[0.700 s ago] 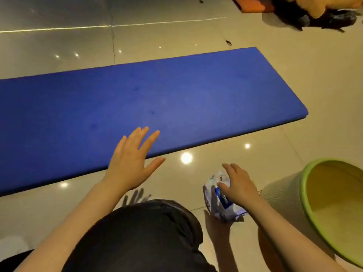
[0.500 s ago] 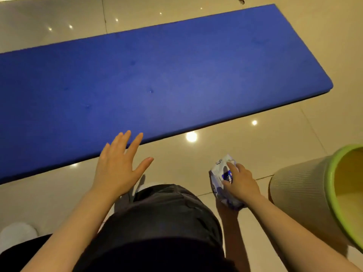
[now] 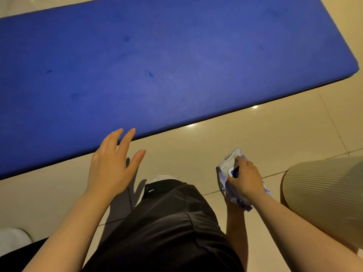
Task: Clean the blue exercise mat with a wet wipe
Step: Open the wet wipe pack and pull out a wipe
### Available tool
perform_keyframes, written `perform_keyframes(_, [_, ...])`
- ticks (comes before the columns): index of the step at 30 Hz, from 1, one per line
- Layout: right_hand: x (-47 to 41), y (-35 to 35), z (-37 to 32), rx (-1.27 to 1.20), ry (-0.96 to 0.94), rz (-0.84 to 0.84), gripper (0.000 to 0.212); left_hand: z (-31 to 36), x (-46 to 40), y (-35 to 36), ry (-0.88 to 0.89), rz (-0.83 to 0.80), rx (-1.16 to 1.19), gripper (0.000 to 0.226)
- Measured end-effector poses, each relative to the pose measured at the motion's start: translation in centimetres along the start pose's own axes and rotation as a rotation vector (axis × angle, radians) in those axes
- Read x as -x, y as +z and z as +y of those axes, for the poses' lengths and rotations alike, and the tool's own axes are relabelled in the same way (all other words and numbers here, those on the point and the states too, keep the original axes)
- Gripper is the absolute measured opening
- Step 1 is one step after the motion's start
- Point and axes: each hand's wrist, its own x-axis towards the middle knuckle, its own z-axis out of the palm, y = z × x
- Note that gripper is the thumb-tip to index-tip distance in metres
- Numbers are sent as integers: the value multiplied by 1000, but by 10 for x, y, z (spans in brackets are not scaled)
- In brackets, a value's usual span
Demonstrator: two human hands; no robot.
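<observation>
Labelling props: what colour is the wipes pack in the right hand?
White to pale lilac with a dark blue label; wipes pack, gripped by the right hand, head view.

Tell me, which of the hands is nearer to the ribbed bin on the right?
The right. The right hand grips the wet wipe pack just beside the ribbed bin. The left hand is spread open far across, at the near edge of the blue mat.

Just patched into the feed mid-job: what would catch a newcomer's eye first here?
The blue mat fills the upper frame, lying flat on the tiled floor, with a few dark spots on it. At lower right, the right hand grips a wipes pack beside a ribbed bin. The left hand is spread open at the mat's near edge.
</observation>
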Motion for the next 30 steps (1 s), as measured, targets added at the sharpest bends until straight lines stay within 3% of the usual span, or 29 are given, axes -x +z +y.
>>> perform_keyframes(5, [19,-38,-42,-267,-81,96,56,1,-16,-33,45,29,104,62])
perform_keyframes(9, [35,-73,-101,-396,-254,226,59,14,-26,-75,150,60,163,52])
perform_keyframes(14, [88,-140,-181,-420,-535,395,63,36,-8,-153,134,183,546,37])
perform_keyframes(18, [162,-198,-232,-356,-810,459,57,42,49,-203,181,209,760,48])
perform_keyframes(20, [206,-213,-252,-329,-926,455,55,40,85,-219,236,261,817,47])
perform_keyframes(25, [300,-205,-283,-264,-1096,325,60,19,169,-246,375,651,577,54])
perform_keyframes(30, [350,-167,-300,-184,-1195,144,57,-18,226,-235,278,598,619,37])
